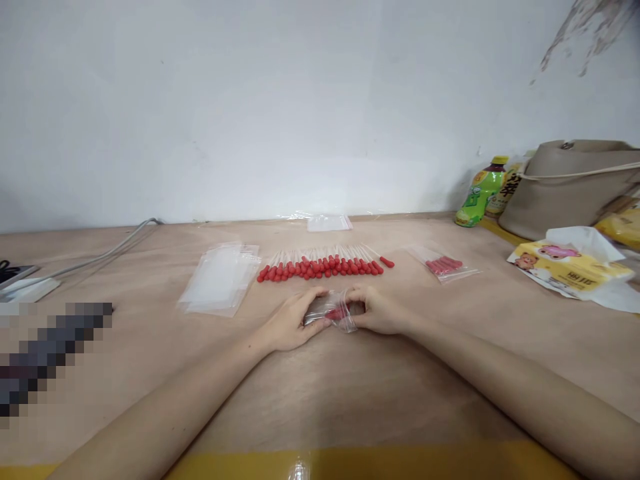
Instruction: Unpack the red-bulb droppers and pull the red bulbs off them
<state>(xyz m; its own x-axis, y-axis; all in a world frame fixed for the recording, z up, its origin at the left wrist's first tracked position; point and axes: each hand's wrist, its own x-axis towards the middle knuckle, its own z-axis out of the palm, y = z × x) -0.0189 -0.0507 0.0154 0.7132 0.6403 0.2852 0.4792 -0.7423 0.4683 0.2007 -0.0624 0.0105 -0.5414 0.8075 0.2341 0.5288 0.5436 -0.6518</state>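
Note:
A clear zip bag [345, 321] with something red inside is held low over the table between my two hands. My left hand [293, 320] grips its left side, thumb in front and fingers behind. On the bag's right side, my right hand [377, 311] pinches the plastic with bent fingers. Just beyond them lies a row of several red-tipped droppers [320, 267], pale thin stems pointing to the wall. To their right is a filled clear bag [444, 267] with red pieces in it. A stack of flat clear bags [217, 280] lies to the left.
Another small clear bag [329, 223] lies by the wall. At the right stand a green bottle [480, 193], a beige handbag [565, 187] and a yellow tissue pack [570, 263]. A grey cable [120, 247] crosses the left side, near a pixelated dark object [55, 353].

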